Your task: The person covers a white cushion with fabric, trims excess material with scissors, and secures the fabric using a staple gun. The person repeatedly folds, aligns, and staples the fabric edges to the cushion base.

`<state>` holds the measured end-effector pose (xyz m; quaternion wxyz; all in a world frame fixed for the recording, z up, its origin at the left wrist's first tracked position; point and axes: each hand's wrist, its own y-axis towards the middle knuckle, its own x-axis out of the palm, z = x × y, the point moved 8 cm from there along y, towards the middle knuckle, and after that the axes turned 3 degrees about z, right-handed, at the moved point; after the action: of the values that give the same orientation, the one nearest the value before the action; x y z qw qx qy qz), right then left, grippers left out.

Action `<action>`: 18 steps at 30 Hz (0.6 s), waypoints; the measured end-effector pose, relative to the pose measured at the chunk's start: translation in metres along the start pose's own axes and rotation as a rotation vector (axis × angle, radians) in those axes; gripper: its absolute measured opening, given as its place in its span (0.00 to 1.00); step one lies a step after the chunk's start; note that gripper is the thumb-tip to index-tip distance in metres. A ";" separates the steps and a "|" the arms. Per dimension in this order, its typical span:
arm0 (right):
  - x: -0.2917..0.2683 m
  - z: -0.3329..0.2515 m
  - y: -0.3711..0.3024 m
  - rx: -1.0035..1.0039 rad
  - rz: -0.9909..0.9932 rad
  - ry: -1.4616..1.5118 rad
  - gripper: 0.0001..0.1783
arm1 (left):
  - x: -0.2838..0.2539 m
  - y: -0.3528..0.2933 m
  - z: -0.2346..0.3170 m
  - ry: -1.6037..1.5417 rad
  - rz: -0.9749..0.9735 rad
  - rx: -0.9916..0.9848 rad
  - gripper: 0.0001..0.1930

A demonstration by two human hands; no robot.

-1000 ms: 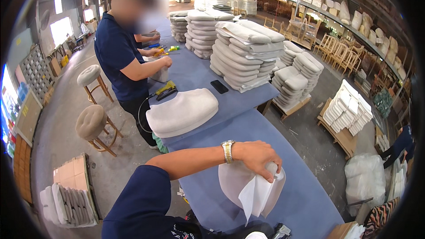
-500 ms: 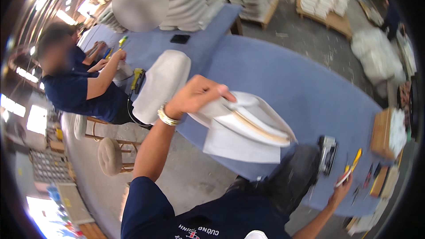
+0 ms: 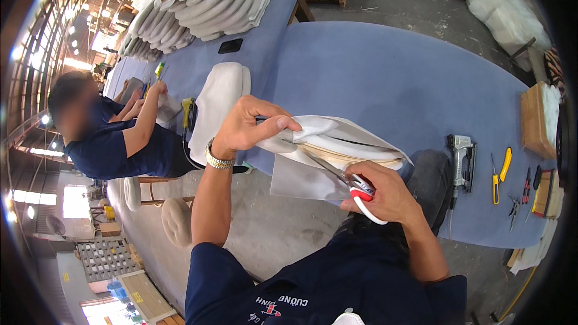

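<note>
A light grey upholstered seat pad [image 3: 352,131], its underside with white padding and a tan wooden edge facing up, rests at the table's near edge by my leg. A loose flap of grey cover fabric [image 3: 295,182] hangs off its near side. At the pad's left end, my left hand [image 3: 250,125] pinches the cover's edge between thumb and fingers. My right hand [image 3: 388,194] grips scissors [image 3: 328,167] with red and white handles. Their blades point left and lie along the near side of the pad, close to the fabric; whether they touch it I cannot tell.
Right of my knee lies a staple gun [image 3: 461,159], then a yellow-handled tool [image 3: 504,167], pliers and a box [image 3: 534,121]. Another grey pad [image 3: 218,99] and a phone [image 3: 230,46] are to the left, near a co-worker [image 3: 132,135]. Stacked pads [image 3: 226,3] stand behind.
My right hand has brought the scissors from the tools at the table's right over to the pad. My left hand still pinches the cover. The view has shifted.
</note>
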<state>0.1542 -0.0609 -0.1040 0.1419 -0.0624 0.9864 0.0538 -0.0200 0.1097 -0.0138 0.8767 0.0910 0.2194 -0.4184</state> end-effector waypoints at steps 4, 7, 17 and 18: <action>-0.004 0.003 -0.003 -0.022 -0.012 0.009 0.34 | 0.008 0.002 0.010 0.007 -0.033 0.039 0.15; -0.006 0.003 0.000 -0.039 -0.049 0.024 0.34 | 0.011 0.004 0.013 0.023 -0.047 0.031 0.15; -0.009 0.010 0.012 -0.064 -0.091 0.046 0.33 | 0.012 0.006 0.012 0.030 -0.047 0.027 0.15; -0.009 0.010 0.013 -0.053 -0.100 0.045 0.33 | 0.013 0.006 0.012 0.027 -0.044 0.027 0.15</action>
<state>0.1638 -0.0461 -0.1101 0.1204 -0.1167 0.9833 0.0714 -0.0046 0.1007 -0.0090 0.8629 0.1034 0.2276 -0.4393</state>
